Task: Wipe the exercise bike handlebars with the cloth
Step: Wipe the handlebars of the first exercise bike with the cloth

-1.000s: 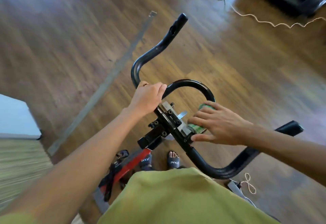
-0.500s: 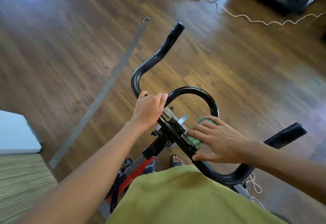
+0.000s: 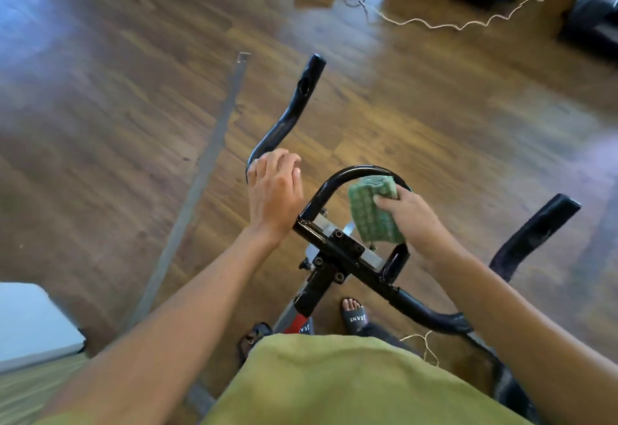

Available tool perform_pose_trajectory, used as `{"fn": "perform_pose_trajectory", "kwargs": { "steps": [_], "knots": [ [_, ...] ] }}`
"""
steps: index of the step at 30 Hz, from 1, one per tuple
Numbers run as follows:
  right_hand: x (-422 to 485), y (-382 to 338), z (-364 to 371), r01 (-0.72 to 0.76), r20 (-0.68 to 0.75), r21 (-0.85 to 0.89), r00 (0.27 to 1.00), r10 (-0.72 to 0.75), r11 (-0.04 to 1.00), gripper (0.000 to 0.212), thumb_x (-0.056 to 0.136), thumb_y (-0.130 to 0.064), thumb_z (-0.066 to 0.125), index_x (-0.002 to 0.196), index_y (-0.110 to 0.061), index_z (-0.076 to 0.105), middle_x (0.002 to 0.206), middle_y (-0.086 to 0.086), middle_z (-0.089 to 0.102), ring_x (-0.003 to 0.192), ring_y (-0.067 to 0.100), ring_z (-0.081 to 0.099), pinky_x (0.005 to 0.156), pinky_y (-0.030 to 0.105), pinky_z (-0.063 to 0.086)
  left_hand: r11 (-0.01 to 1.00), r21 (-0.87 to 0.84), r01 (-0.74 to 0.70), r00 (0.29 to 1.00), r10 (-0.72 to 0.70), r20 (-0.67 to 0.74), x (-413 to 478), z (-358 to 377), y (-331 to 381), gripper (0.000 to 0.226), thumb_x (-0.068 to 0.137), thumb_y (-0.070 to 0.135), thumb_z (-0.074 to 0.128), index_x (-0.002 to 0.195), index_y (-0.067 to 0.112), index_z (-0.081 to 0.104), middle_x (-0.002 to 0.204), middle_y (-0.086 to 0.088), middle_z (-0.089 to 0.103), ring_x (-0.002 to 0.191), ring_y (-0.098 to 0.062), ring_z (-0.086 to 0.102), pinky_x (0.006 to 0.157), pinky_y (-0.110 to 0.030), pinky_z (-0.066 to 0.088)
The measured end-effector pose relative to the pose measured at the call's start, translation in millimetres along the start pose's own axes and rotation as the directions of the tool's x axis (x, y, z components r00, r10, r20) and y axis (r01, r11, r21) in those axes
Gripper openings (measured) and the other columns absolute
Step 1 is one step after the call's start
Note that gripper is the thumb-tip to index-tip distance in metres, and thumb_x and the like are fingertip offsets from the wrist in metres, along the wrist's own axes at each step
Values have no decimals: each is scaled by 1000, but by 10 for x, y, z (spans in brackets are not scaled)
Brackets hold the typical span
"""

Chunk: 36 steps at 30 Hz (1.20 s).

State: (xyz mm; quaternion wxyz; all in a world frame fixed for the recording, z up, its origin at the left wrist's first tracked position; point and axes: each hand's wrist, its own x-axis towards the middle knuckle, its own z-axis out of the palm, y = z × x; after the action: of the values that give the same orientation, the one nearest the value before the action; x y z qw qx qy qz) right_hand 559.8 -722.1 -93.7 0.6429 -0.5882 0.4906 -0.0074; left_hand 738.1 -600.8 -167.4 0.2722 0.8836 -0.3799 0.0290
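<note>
View: head camera, the only one I have; it looks down over the front of the bike.
Handlebars: I see the black handlebars above a wooden floor, bolted to the stem clamp.
Cloth position: the green cloth, folded into a pad, lies against the top right of the centre loop.
Right hand: the right hand pinches the cloth, thumb on its near face, fingers hidden behind it.
Left hand: the left hand sits on the left bend, fingers pressed together and curled over the tube; I cannot tell the thumb position.
Step in hand: I judge it to be wiping the centre loop.
Progress: partial, in my judgement. The left horn and right horn carry no cloth; I cannot tell whether they are already clean.
</note>
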Motion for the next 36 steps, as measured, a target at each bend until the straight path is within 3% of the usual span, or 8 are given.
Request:
{"fn": "perform_pose_trajectory", "kwargs": {
  "steps": [3, 7, 10, 15, 21, 24, 30, 36],
  "knots": [
    [39, -35, 191, -170, -81, 408, 972, 222, 897, 19, 104, -15, 46, 111, -16, 63, 109, 10, 71, 89, 24, 69, 63, 36, 56, 994, 57, -91, 993, 86, 86, 143, 20, -91, 26, 98, 19, 49, 117, 16, 66, 140, -7, 54, 135, -27, 42, 116, -48, 27],
    [66, -120, 432, -251, -104, 549, 926, 363, 797, 15, 104, -9, 43, 102, -10, 58, 94, 11, 65, 75, 24, 64, 58, 37, 53, 974, 129, -184, 959, 149, 242, 161, 98, -127, 29, 99, 23, 47, 120, 18, 66, 147, -3, 49, 145, -24, 32, 123, -47, 9],
    [142, -235, 617, -265, -79, 610, 917, 390, 747, 17, 101, -7, 45, 116, -6, 55, 102, 13, 64, 83, 26, 61, 77, 46, 56, 976, 145, -165, 959, 124, 255, 152, 91, -121, 28, 99, 25, 44, 115, 20, 67, 142, -1, 54, 143, -21, 35, 124, -44, 6],
    [244, -321, 1023, -283, -97, 512, 919, 381, 811, 33, 98, -8, 42, 129, -6, 50, 117, 14, 60, 96, 26, 55, 96, 42, 50, 977, 146, -156, 955, 111, 276, 150, 49, -76, 29, 100, 26, 40, 107, 21, 67, 127, 5, 62, 130, -17, 47, 123, -43, 2],
    [299, -313, 1027, -282, -117, 519, 911, 395, 807, 35, 98, -3, 37, 127, -18, 50, 89, 9, 51, 72, 21, 48, 68, 31, 46, 980, 127, -154, 956, 115, 269, 142, 44, -77, 30, 101, 28, 37, 99, 21, 66, 108, 7, 67, 109, -13, 59, 124, -45, 4],
    [292, -352, 966, -286, -94, 519, 918, 386, 805, 27, 99, -2, 37, 121, -11, 49, 103, 12, 55, 89, 25, 52, 91, 41, 50, 979, 134, -151, 958, 112, 263, 150, 42, -64, 31, 102, 28, 37, 100, 21, 67, 109, 6, 67, 109, -13, 59, 124, -44, 3],
    [213, -126, 719, -307, -25, 518, 928, 373, 798, 25, 98, 4, 40, 118, -6, 50, 105, 15, 60, 101, 31, 61, 95, 49, 52, 980, 142, -137, 961, 97, 258, 159, 22, -63, 31, 103, 30, 36, 101, 22, 65, 108, 6, 68, 108, -14, 60, 124, -39, -1],
    [73, -102, 84, -275, 150, 283, 959, 240, 919, 26, 95, -5, 57, 121, -6, 59, 106, 10, 72, 91, 22, 71, 68, 33, 58, 998, -59, 13, 977, 0, 215, 220, -22, 77, 22, 101, 27, 48, 107, 21, 68, 111, 5, 69, 109, -13, 61, 124, -42, 6]
  ]
}}
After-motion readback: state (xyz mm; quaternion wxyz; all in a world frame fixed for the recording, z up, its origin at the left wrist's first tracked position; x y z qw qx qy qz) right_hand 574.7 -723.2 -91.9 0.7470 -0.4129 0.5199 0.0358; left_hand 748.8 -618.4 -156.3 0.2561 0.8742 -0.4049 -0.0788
